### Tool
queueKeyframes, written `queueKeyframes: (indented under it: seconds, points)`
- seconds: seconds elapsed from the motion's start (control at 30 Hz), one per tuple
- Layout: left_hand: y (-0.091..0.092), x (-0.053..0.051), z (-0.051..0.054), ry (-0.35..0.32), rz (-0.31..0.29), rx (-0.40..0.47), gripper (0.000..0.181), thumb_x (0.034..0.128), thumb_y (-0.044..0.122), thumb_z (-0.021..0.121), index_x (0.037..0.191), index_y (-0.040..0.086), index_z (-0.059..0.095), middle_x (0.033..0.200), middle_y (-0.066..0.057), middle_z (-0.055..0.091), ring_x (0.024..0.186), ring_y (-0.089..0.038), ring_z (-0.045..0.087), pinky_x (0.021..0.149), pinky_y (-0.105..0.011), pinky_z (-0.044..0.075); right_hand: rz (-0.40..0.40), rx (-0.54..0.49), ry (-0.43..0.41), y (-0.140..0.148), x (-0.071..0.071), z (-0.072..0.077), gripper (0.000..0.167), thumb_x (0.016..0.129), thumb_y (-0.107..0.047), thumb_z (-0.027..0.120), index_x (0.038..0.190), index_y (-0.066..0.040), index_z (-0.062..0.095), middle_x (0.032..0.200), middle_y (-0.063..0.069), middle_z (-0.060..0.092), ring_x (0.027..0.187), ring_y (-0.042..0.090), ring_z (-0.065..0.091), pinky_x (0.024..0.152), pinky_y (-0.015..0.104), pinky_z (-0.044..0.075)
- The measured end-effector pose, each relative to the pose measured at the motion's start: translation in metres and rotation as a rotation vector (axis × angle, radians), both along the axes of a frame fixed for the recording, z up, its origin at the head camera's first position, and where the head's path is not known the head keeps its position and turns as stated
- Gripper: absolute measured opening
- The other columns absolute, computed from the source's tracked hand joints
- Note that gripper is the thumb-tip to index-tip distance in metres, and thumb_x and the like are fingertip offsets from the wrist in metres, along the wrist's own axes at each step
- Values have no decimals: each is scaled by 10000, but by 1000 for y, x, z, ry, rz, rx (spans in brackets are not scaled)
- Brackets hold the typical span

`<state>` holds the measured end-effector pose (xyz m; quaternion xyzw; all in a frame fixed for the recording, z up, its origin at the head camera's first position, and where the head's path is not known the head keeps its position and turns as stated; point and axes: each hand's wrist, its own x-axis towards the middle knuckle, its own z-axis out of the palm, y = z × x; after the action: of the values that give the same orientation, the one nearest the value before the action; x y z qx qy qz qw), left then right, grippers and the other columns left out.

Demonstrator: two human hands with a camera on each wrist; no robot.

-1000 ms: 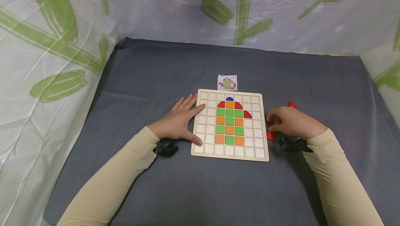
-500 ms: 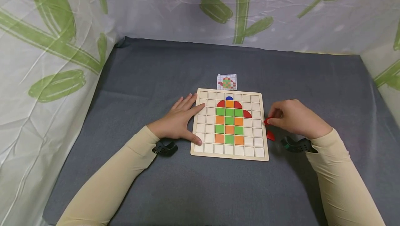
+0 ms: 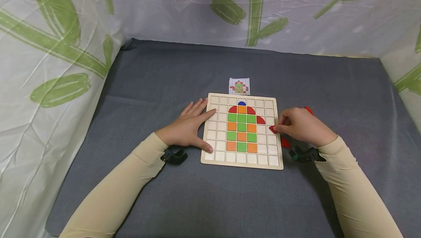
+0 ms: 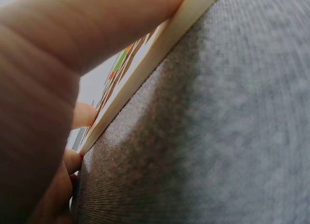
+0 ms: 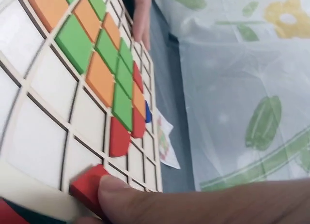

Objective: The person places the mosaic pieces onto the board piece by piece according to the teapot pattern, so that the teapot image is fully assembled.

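A wooden grid board [image 3: 241, 160] lies on the grey cloth, with orange, green, red and blue tiles in its middle cells. My left hand [image 3: 186, 127] rests spread at the board's left edge, thumb and forefinger touching the frame. Between thumb and fingers, my right hand [image 3: 304, 125] pinches a red tile [image 3: 272, 129] over the right-hand cells. In the right wrist view that red tile [image 5: 91, 186] is tilted above the grid, partly covered by the thumb. Another red tile [image 3: 261, 120], with a rounded side, sits in a cell just up and left of it.
More red tiles lie on the cloth right of the board: one [image 3: 285, 143] by its edge, another [image 3: 309, 110] behind my right hand, partly hidden. A small printed pattern card [image 3: 239, 86] touches or nearly touches the board's far edge. A leaf-patterned curtain [image 3: 184, 7] hangs behind.
My right hand picked up a red tile from the cloth right of the board and carried it left over the board's right-hand cells. The left hand stays in place.
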<state>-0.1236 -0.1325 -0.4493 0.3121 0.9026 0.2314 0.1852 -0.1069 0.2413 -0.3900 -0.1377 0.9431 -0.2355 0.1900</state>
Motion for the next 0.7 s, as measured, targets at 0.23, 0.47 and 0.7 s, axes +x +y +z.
queueKeyframes:
  seconds: [0.23,0.47,0.7]
  points:
    - [0,0,-1,3,1,7,1353,650,743,887,1693,178,236,1769,-106,-69,1629,-249,-120,1299,-467,-93,-15,21,-21,-6,0,-8,249,962,-234,768,757,-111,699,654,-22,628,589,141,523,531,285,398]
    - [0,0,-1,2,4,6,1343,657,747,881,1692,180,239,1770,-102,-71,1629,-243,-122,1299,-459,-93,5,33,-8,-8,-1,-8,193,969,-218,757,821,-95,746,685,-29,648,608,144,532,556,299,424]
    - [0,0,0,-6,7,8,1343,659,749,879,1694,186,234,1769,-94,-80,1628,-235,-127,1300,-461,-91,63,42,-120,6,2,5,128,949,-201,786,903,-96,731,713,-13,648,641,149,520,567,306,415]
